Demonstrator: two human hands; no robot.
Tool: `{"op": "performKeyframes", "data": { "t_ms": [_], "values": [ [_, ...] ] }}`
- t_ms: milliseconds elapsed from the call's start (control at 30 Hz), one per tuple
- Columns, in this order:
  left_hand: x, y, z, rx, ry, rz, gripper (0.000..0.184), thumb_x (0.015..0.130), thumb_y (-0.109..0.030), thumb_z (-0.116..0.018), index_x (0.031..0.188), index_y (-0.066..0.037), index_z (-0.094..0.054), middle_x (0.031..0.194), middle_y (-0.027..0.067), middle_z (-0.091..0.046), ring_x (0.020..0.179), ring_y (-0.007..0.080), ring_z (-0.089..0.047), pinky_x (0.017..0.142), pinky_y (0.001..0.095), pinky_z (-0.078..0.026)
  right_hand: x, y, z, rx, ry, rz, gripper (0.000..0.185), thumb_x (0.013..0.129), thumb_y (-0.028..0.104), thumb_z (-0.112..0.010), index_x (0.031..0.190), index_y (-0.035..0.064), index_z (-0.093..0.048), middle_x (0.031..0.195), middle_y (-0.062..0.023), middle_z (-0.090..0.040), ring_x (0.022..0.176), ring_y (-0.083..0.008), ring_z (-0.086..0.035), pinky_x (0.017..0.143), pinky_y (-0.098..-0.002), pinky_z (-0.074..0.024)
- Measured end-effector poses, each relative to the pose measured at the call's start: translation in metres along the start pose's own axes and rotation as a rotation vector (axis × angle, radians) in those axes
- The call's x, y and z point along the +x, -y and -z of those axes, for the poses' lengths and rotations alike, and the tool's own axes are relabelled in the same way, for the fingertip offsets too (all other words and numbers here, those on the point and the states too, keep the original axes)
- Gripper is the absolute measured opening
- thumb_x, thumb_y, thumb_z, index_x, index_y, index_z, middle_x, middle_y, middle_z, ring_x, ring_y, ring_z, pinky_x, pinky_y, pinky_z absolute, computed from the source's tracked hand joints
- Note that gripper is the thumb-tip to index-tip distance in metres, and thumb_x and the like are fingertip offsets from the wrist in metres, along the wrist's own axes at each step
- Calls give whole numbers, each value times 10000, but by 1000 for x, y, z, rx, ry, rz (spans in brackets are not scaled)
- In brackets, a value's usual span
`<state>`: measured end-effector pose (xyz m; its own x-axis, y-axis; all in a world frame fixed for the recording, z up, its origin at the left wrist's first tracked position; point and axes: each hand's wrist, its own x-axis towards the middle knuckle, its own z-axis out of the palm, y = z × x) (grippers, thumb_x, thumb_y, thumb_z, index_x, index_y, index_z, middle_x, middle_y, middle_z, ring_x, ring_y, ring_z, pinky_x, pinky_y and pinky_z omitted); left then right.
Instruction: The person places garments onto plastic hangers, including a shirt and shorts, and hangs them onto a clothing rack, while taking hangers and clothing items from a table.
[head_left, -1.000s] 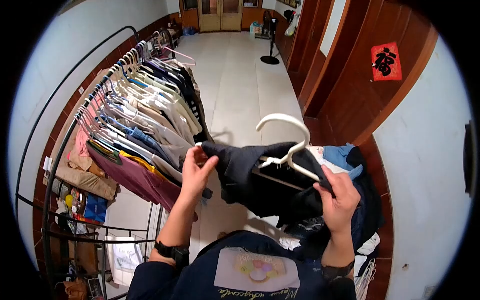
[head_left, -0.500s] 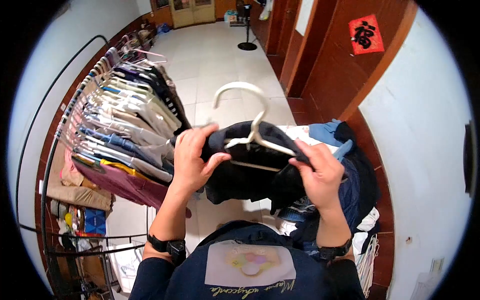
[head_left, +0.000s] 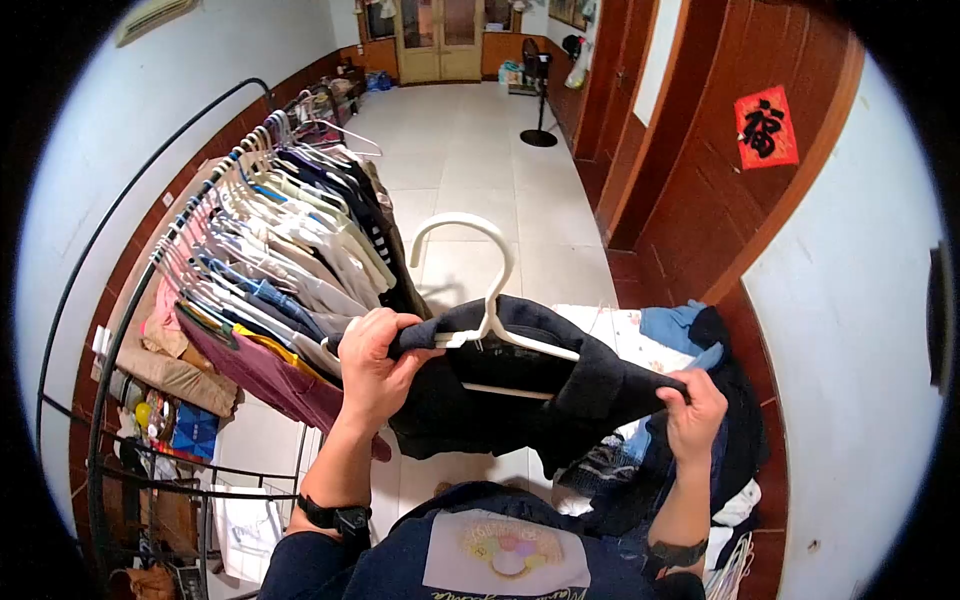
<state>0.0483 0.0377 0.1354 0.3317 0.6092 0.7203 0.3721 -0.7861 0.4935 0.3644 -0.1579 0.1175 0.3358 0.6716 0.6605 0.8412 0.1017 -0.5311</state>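
A black garment (head_left: 520, 400) hangs in front of me on a white hanger (head_left: 497, 290), whose hook points up and curves to the left. My left hand (head_left: 378, 365) grips the garment at its left shoulder, beside the hanger's arm. At the far right shoulder, my right hand (head_left: 692, 412) pinches the cloth between thumb and fingers. The collar lies around the neck of the hanger, and the hanger's lower bar shows through the neck opening. The lower part of the garment hangs in folds above the floor.
Left stands a black rack (head_left: 98, 420) full of clothes on hangers (head_left: 300, 260). A pile of clothes (head_left: 735, 400) lies at the right, with loose white hangers (head_left: 735, 565) below it. A standing fan (head_left: 540, 100) is farther off near brown doors (head_left: 690, 150).
Since the previous frame my right hand has moved right and down, stretching the garment's shoulder outward. The hanger's hook has shifted left from where it was a second ago.
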Motion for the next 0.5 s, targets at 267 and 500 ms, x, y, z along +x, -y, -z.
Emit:
{"op": "performKeyframes", "data": {
  "t_ms": [267,500],
  "values": [
    [15,-28,-1,-30,-25,1,281,622,-92,-833,827,-24,-654,693,67,-567,651,229,-546,618,320,-404,29,11,12,-97,-117,153,465,793,469,-711,862,12,-654,795,-103,-582,757,-245,-590,662,-317,-461],
    [12,-52,-14,-3,-9,-7,394,645,-200,-837,985,-102,-663,783,57,-628,715,244,-603,648,340,-415,32,16,9,-74,-16,296,316,891,341,-632,911,28,-675,741,-123,-569,677,-303,-581,609,-373,-435]
  ]
}}
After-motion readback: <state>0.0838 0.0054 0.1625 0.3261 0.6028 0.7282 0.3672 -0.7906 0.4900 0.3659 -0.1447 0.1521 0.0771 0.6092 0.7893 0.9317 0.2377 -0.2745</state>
